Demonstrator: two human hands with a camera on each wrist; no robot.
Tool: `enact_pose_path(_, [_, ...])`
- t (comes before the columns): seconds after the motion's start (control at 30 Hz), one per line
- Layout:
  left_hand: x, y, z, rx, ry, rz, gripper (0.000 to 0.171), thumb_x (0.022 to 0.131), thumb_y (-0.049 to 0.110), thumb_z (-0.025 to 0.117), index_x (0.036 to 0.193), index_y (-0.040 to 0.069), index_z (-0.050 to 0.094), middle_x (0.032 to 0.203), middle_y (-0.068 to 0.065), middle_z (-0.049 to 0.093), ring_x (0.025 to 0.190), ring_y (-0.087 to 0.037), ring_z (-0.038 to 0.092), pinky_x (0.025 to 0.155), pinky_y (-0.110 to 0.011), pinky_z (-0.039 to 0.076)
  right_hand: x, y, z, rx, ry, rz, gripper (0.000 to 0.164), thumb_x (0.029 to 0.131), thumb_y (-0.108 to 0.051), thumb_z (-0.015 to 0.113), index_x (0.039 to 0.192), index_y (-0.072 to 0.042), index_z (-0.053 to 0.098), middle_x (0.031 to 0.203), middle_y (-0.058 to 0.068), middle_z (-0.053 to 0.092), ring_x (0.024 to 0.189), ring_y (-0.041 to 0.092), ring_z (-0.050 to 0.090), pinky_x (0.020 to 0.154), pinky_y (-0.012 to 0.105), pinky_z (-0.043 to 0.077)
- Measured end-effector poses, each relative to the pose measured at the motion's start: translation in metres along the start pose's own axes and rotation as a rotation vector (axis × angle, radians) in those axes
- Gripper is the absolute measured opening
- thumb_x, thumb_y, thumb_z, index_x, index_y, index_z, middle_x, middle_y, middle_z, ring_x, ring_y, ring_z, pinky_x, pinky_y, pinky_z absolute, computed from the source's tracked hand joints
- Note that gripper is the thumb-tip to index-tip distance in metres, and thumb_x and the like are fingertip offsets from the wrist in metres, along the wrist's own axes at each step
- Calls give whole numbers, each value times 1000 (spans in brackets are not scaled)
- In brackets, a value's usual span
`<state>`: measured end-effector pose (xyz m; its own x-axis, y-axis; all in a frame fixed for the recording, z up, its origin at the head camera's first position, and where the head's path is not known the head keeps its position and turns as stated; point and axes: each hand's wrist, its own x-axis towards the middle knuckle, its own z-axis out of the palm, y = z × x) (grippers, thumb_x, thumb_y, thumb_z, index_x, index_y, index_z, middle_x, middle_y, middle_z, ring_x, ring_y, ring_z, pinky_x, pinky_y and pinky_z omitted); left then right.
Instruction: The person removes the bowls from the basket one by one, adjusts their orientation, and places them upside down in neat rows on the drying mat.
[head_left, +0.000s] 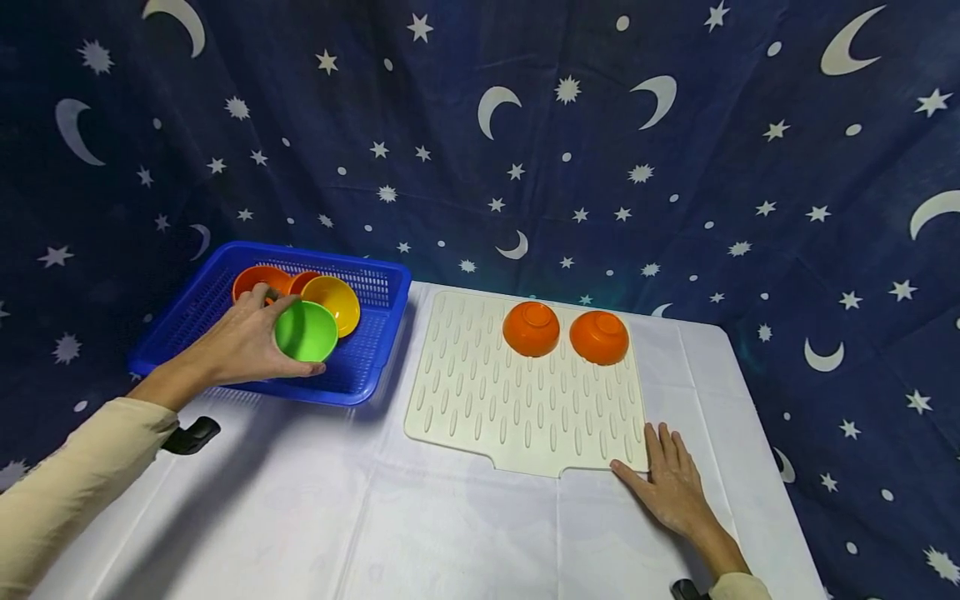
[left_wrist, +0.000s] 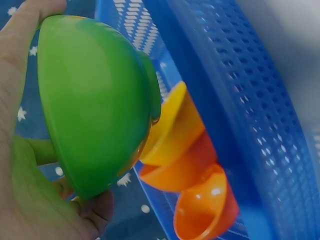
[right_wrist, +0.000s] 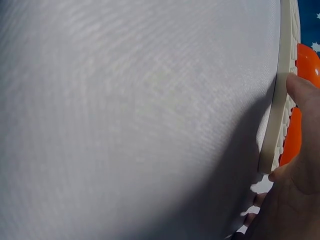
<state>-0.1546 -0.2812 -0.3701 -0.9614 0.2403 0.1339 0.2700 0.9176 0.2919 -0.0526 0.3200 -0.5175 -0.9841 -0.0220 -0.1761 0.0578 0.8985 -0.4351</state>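
Note:
My left hand (head_left: 251, 337) grips a green bowl (head_left: 307, 332) by its rim, thumb on one side and fingers on the other, above the blue basket (head_left: 375, 379). In the left wrist view the green bowl (left_wrist: 95, 105) is tipped on its side. Beneath it in the basket lie a yellow bowl (head_left: 339, 302) and orange bowls (head_left: 255, 277), partly hidden by the hand. My right hand (head_left: 671, 483) rests with fingers extended at the near right corner of a cream drying mat (head_left: 480, 400). Two orange bowls (head_left: 531, 328) (head_left: 599, 337) sit upside down on the mat's far right part.
A white-covered table (head_left: 450, 533) carries the basket at left and the mat at centre. A dark blue curtain (head_left: 450, 183) with moons and stars hangs behind and beside the table.

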Motion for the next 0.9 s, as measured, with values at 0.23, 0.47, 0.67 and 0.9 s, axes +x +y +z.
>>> enact_pose_path(0.23, [5,19,-3,-18,-15,34,114,64,67,86,144,-3,48,129,-28,40,111,-45,42,79,-62,52,2,-6,5,18,1,0,108,94,-62,60,158,9,10,159,40,2,146,57,-5,111,73,0])
enact_pose_path(0.47, [12,29,-5,-6,8,94,113,63,63,87,144,-6,49,128,-28,40,110,-44,44,82,-61,50,6,-12,12,40,7,-6,108,93,-62,60,158,9,10,159,40,2,146,57,-5,111,73,1])
enact_pose_path(0.67, [18,44,4,-23,27,136,110,61,61,88,143,-3,52,128,-25,40,113,-43,43,87,-63,49,7,-13,9,46,15,-21,107,93,-61,61,157,11,12,158,41,4,144,59,-2,110,74,3])
enact_pose_path(0.9, [17,75,28,-96,46,173,111,60,63,87,143,-3,54,122,-19,43,111,-37,43,88,-57,52,4,0,-6,25,23,-37,106,94,-60,60,156,13,13,155,44,5,143,62,-1,107,77,4])
